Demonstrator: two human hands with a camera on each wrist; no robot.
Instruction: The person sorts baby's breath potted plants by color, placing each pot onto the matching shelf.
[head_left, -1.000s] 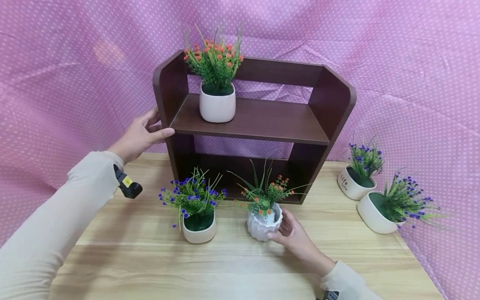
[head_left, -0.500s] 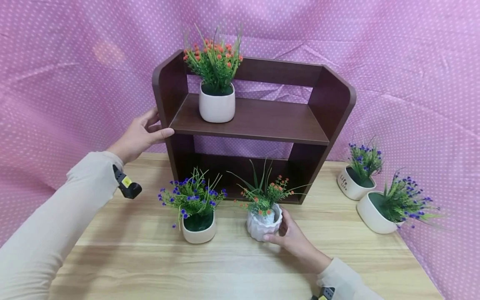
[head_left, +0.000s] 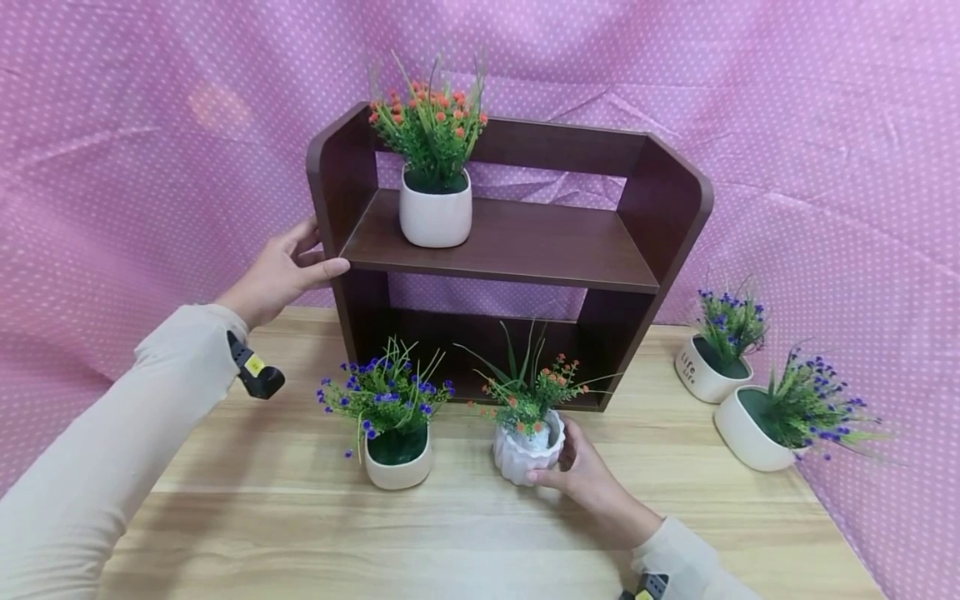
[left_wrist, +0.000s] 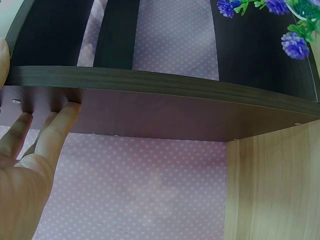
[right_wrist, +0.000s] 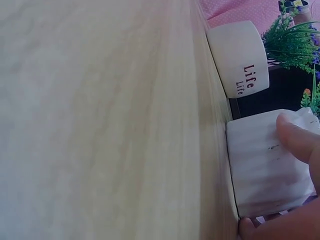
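Note:
My left hand holds the left side panel of a dark brown two-tier shelf, thumb at the front edge and fingertips against the outer face. My right hand grips a white fluted flowerpot from its right side. Orange flowers and long green leaves grow from this pot, which stands on the table before the shelf. In the right wrist view, the thumb lies on the fluted pot's wall. To its left stands a white pot with purple flowers.
A white pot with orange flowers stands on the upper tier, towards the left. Two white pots of purple flowers, one lettered "Life" and another, sit at the table's right edge. Pink dotted cloth hangs behind the wooden table.
My right thumb has slid slightly leftward on the fluted pot, and the right wrist has shifted a little left. The left hand, shelf and pots have stayed in place.

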